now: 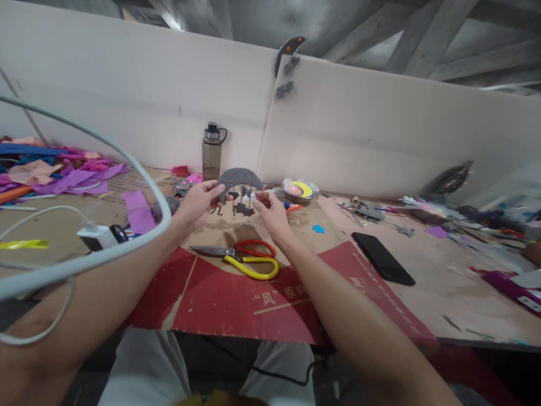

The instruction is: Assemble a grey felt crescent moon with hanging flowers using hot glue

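Note:
My left hand (203, 202) grips one end of a grey felt-like crescent moon ornament (240, 176), held up above the table with its curve on top. Small dark flower-shaped pieces (244, 210) dangle beneath it on strings. At the other tip, my right hand (270, 210) has its fingers pinched together against the ornament; the exact contact is too small to make out. Below both hands, scissors (253, 258) with one red and one yellow handle lie partly open on the red printed board (236, 304).
A water bottle (212, 152) stands behind my left hand. A bowl with a yellow crescent (301, 190) sits behind my right. Felt scraps (71, 175), a black phone (382, 258) and a blue flower piece (318, 229) lie around. A white cable (139, 163) arches across the left.

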Action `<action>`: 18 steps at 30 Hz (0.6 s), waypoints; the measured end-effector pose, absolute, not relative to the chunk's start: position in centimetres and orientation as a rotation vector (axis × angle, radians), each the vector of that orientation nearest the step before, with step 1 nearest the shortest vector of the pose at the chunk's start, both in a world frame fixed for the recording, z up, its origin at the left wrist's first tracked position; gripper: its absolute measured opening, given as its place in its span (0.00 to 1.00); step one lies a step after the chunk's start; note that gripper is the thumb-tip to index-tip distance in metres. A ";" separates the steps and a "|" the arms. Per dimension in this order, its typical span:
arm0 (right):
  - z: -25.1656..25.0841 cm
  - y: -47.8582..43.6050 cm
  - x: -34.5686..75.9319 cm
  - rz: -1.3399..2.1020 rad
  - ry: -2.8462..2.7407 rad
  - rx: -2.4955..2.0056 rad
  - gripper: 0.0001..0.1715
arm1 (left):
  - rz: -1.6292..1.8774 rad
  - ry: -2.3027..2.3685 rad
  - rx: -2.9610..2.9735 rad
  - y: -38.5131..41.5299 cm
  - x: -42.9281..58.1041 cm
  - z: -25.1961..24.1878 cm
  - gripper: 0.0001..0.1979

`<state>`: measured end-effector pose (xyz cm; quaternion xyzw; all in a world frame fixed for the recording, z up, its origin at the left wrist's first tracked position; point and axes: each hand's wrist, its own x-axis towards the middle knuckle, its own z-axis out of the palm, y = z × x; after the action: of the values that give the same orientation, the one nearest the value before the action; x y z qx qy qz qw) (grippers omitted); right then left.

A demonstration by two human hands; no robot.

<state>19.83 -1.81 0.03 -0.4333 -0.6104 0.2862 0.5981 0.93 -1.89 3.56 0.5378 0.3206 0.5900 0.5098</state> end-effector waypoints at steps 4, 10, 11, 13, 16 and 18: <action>-0.5 -1.8 19.4 0.762 -1.456 -1.020 0.21 | 1.395 0.766 1.296 -1.5 0.7 3.5 0.09; -0.4 -2.5 19.4 0.856 -1.629 -0.970 0.11 | 1.453 0.798 1.262 -1.3 0.4 3.4 0.08; -0.4 -2.5 19.4 0.877 -1.656 -0.962 0.11 | 1.479 0.808 1.238 -1.2 0.3 3.4 0.07; -0.5 -2.5 19.4 0.919 -1.717 -0.965 0.12 | 1.532 0.826 1.174 -1.2 0.2 3.3 0.06; -0.7 -2.3 19.5 0.873 -1.750 -1.033 0.15 | 1.558 0.827 1.123 -1.1 0.1 3.3 0.06; -0.8 -2.3 19.5 0.797 -1.665 -1.082 0.24 | 1.543 0.819 1.128 -1.0 0.1 3.3 0.06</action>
<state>19.53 -2.26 -0.76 -0.4437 -0.6825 0.3267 0.4802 0.11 -1.04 3.26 0.4677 0.3397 0.6399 0.5063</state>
